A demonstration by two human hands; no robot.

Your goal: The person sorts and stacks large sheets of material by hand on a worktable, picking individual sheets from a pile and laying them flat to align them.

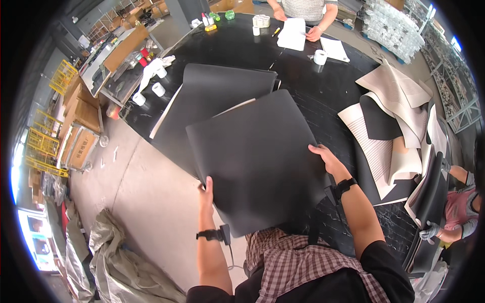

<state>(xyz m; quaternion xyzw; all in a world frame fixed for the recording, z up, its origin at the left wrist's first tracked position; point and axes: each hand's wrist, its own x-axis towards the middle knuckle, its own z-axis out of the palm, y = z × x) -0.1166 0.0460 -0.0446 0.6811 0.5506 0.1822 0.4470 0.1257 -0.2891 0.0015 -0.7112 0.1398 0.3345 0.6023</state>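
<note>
Black sheet was in both hands, over the table's near edge; left hand gripped its left side, right hand its right, underside fingers hidden. Not set down yet. More black sheets lay just beyond on the black table, count unclear. No legible marking on it; brown carton at left carried dark printing.

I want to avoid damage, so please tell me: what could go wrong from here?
The black sheet, held at opposite sides by the left hand and right hand, might sag or crease. The other black sheets beyond it, near the edge of the table, could slide if bumped.
</note>
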